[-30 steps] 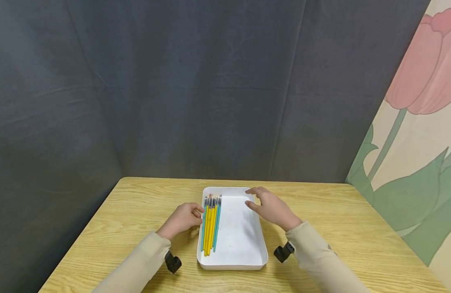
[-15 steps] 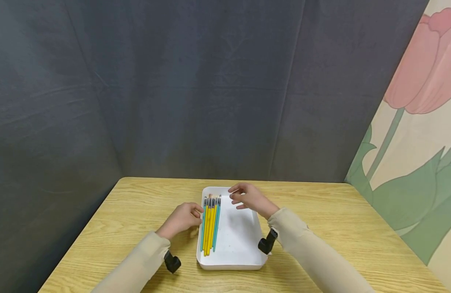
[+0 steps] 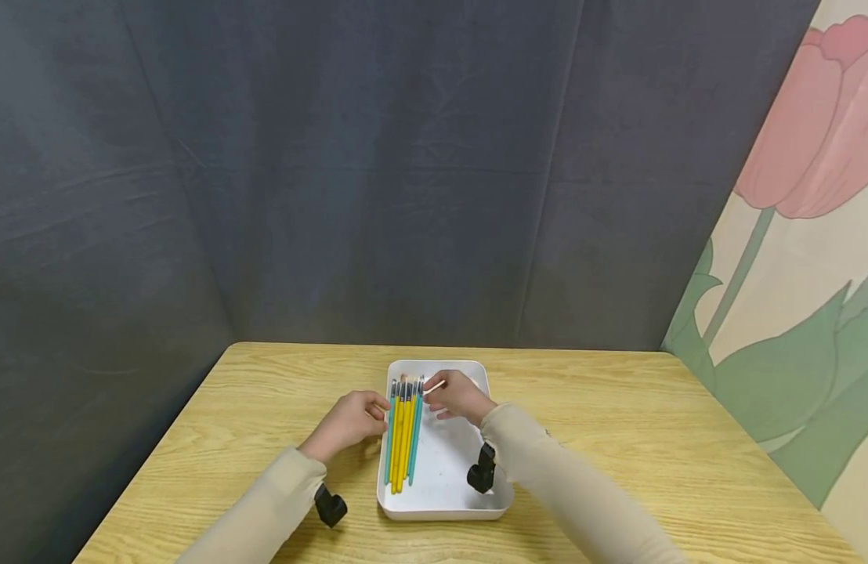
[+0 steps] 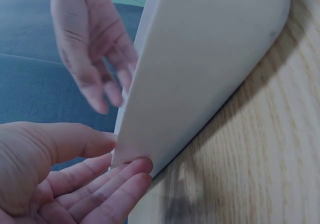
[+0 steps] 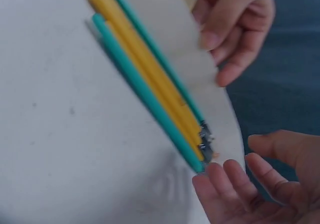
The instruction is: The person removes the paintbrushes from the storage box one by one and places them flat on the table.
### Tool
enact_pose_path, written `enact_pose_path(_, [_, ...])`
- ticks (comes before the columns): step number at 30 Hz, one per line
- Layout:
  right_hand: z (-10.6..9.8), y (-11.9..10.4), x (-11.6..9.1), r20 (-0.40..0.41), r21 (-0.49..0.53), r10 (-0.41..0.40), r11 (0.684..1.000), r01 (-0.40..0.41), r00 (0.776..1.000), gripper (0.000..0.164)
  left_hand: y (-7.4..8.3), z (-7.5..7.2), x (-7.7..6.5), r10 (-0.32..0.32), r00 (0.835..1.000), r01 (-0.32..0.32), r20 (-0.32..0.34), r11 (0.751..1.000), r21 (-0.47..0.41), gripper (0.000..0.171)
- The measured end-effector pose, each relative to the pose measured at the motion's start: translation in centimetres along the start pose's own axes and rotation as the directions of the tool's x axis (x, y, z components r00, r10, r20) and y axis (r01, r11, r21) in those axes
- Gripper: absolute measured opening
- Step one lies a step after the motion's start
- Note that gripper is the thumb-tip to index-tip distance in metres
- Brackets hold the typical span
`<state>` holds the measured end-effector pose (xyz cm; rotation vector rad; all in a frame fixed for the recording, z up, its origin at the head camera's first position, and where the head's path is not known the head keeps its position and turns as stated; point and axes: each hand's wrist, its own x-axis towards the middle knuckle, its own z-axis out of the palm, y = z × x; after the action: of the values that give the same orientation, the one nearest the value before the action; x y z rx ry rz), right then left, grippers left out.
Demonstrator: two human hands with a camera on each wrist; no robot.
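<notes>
Several paintbrushes (image 3: pixel 403 439), with yellow and teal handles, lie side by side along the left side of a white tray (image 3: pixel 455 486). Their bristle ends point to the tray's far end. My left hand (image 3: pixel 349 423) holds the tray's left rim; in the left wrist view the thumb reaches the rim while two fingertips lie against the outer wall. Over the tray, my right hand (image 3: pixel 461 395) has its loosely extended fingers beside the bristle ends. In the right wrist view those fingertips are close to the nearest teal brush (image 5: pixel 150 97); contact is hard to tell.
The tray stands on a light wood table (image 3: pixel 617 439). A dark curtain (image 3: pixel 406 172) hangs behind the table and along its left side. On the right is a wall painted with a pink tulip (image 3: pixel 804 133). Each wrist wears a small black camera (image 3: pixel 482 470).
My right hand has moved left from the tray's right rim, across the tray to the brushes' bristle ends. The left hand, tray and brushes have stayed in place.
</notes>
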<state>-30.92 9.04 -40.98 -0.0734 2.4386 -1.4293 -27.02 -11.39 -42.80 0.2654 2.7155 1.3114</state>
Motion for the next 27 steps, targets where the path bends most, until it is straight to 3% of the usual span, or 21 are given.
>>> enact_pose_path(7, [1.2,0.7,0.7,0.003,-0.075,0.043,0.996,-0.043,0.999,0.021,0.1,-0.1,-0.1,-0.005,1.000,0.005,-0.003,1.000,0.000,0.027])
enact_pose_path(27, [2.7,0.8,2.1,-0.033,-0.158,0.081,0.984,-0.085,0.996,0.021,0.4,-0.2,-0.1,-0.008,1.000,0.008,0.002,1.000,-0.002,0.027])
